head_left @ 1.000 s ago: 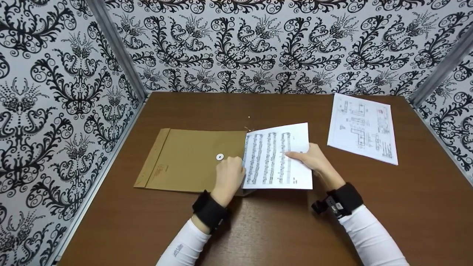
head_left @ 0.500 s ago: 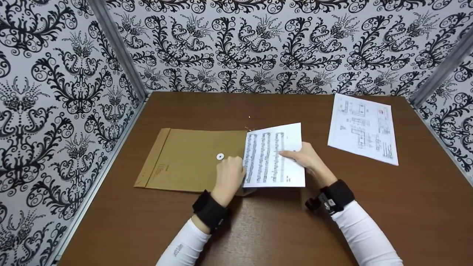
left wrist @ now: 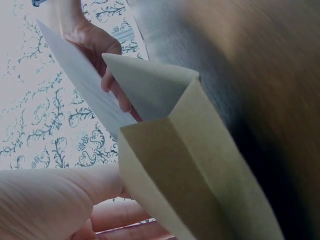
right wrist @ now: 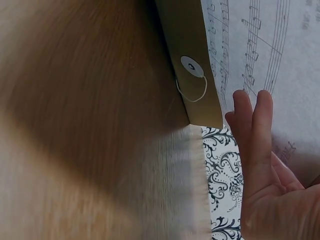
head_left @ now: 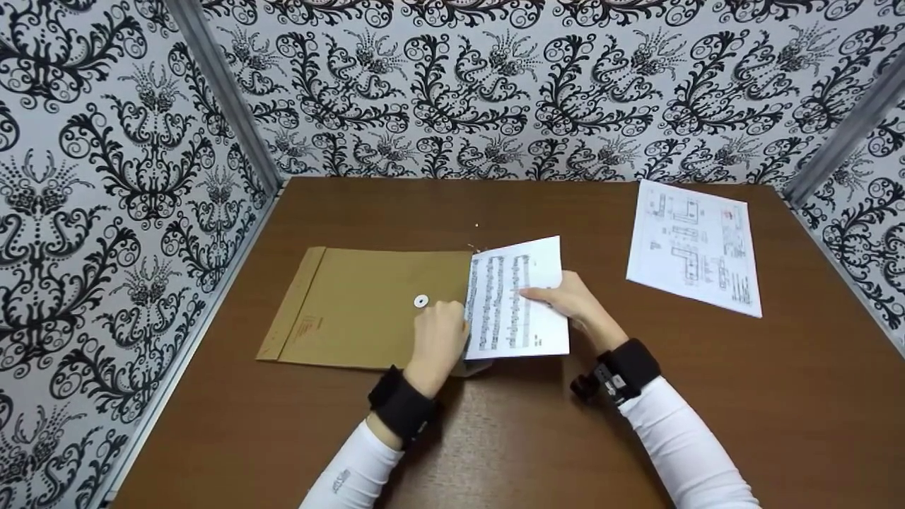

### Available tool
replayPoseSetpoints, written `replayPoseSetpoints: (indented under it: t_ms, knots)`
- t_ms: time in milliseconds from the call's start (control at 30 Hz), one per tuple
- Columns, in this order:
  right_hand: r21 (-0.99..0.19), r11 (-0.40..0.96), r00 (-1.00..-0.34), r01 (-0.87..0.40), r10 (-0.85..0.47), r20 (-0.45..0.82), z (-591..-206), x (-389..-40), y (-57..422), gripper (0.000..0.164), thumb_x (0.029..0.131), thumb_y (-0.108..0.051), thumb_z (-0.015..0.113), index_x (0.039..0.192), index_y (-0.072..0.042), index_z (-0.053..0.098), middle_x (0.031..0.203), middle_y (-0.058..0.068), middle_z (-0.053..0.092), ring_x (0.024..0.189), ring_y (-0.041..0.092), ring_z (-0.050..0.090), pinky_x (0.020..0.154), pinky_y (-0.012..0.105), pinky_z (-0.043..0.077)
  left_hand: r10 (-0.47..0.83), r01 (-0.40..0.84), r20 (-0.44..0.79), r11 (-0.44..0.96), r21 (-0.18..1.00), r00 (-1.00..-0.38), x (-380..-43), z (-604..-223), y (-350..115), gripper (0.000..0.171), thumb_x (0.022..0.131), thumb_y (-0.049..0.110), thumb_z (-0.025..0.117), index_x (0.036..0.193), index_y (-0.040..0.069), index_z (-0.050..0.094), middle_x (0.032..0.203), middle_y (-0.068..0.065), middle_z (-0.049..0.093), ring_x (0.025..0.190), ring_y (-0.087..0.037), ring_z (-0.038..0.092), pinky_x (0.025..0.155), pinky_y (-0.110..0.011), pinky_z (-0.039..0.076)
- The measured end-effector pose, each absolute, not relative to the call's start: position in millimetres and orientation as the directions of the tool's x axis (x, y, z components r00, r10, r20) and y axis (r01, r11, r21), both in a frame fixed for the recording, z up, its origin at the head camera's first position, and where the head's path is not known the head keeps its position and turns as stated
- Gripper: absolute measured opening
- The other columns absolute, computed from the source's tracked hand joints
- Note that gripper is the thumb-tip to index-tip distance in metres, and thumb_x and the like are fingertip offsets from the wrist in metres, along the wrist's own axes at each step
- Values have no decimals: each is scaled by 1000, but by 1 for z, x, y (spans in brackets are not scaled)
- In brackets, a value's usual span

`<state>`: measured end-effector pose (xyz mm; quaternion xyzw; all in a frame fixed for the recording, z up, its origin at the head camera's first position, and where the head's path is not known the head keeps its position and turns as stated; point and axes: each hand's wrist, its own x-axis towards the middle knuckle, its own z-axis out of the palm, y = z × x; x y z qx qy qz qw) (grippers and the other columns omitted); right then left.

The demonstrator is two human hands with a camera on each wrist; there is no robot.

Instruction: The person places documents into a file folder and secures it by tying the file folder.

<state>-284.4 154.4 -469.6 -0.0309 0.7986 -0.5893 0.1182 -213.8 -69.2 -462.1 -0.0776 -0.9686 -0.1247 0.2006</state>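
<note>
A tan paper envelope [head_left: 360,300] lies flat at left centre, its mouth facing right. My left hand [head_left: 438,336] grips the upper edge of that mouth; in the left wrist view the envelope's folded side [left wrist: 215,160] shows the mouth held apart. My right hand [head_left: 580,304] holds a sheet of printed music [head_left: 498,304], thumb on top and fingers beneath. The sheet's left part is inside the mouth and out of sight. In the right wrist view, the flap [right wrist: 187,30] with a round button [right wrist: 192,66] and string lies under the sheet, near my fingers [right wrist: 262,120].
A white sheet with technical drawings [head_left: 696,244] lies at the back right of the brown table [head_left: 537,438]. Patterned walls [head_left: 509,85] stand behind and at both sides. A white disc [head_left: 421,301] sits on the envelope near my left hand.
My right hand has moved left with the sheet music, and more of the sheet has slid into the envelope. The left hand and envelope have stayed in place.
</note>
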Motion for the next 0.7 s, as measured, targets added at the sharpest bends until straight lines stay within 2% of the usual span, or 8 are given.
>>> replayPoseSetpoints:
  t_ms: [300, 700]
  knots:
    - [-940, 329, -963, 96, -209, -172, -474, -292, 149, 42, 91, -14, 75, 125, 8, 64, 92, 4, 78, 65, 8, 73, 61, 23, 61, 102, 201, 404, 956, 212, -909, -213, -463, -70, 20, 81, 6, 70, 62, 4, 65, 70, -14, 73, 63, -35, 72, 53, -46, 56]
    - [-945, 306, -953, 112, -236, -189, -472, -296, 142, 43, 90, -13, 74, 126, 9, 64, 89, 3, 77, 65, 9, 74, 60, 25, 61, 91, 198, 400, 951, 236, -912, -215, -464, -70, 17, 80, 5, 70, 64, 2, 67, 71, -16, 74, 63, -36, 72, 53, -47, 56]
